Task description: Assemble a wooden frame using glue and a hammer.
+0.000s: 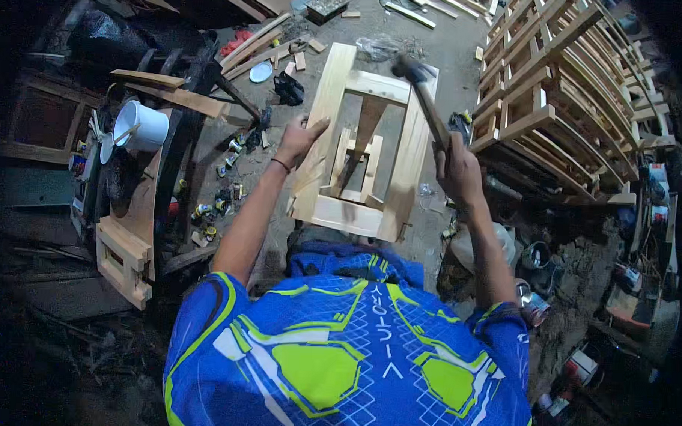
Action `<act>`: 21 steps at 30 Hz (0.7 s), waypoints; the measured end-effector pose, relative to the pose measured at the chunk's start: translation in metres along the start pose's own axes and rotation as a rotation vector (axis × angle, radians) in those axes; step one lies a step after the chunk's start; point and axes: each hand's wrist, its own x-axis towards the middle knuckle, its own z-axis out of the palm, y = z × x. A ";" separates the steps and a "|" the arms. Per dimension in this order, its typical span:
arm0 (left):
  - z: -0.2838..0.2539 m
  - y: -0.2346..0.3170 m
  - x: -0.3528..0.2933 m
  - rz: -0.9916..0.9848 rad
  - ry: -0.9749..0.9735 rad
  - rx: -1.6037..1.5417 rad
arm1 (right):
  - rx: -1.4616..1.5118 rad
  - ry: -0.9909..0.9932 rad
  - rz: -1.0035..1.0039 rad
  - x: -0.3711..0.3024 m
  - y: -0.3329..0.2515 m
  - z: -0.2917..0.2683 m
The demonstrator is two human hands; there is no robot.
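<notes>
A pale wooden frame [327, 122] stands in front of me, two long side boards joined by a crosspiece at the far end and another at the near end. My left hand [300, 140] grips its left side board, the thumb lying over the wood. In my right hand [459, 170] is a hammer [432, 115], my fingers wrapped round its wooden handle. The dark hammer head is raised by the frame's far right corner; whether it touches the wood I cannot tell. Through the frame's opening, narrower wooden pieces [372, 169] show lower down.
Slatted wooden frames [555, 100] are stacked at the right. On the left, a white bucket [143, 123] stands by a bench with a small wooden frame [121, 258] at its near end. Small cans [225, 198] litter the floor, and wood strips [408, 12] lie at the back.
</notes>
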 end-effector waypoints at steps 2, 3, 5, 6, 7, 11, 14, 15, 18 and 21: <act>0.000 0.008 0.000 -0.085 0.011 0.194 | 0.184 0.126 0.013 -0.005 -0.006 -0.018; -0.002 0.013 -0.002 -0.014 0.075 0.323 | 0.317 0.207 -0.064 -0.006 -0.010 -0.024; 0.004 0.028 -0.014 0.087 0.202 0.587 | 0.478 0.408 -0.107 -0.007 -0.009 -0.034; 0.008 0.036 -0.024 0.349 0.249 0.764 | 0.658 0.428 -0.074 -0.008 -0.004 -0.037; 0.012 0.046 -0.037 0.564 0.256 0.943 | 0.784 0.342 0.127 -0.013 0.001 -0.037; 0.053 0.065 -0.119 0.625 -0.287 0.973 | 0.146 0.364 0.118 -0.072 0.044 -0.017; 0.095 0.057 -0.161 0.596 -0.484 1.085 | 0.585 0.241 0.246 -0.141 0.070 0.027; 0.107 0.051 -0.167 0.613 -0.472 1.137 | 0.543 0.057 0.404 -0.162 0.075 0.046; 0.132 0.036 -0.163 0.725 -0.434 1.223 | 0.573 -0.179 0.520 -0.202 0.074 0.104; 0.146 0.025 -0.150 0.646 -0.458 1.408 | 0.753 -0.098 0.358 -0.210 0.062 0.142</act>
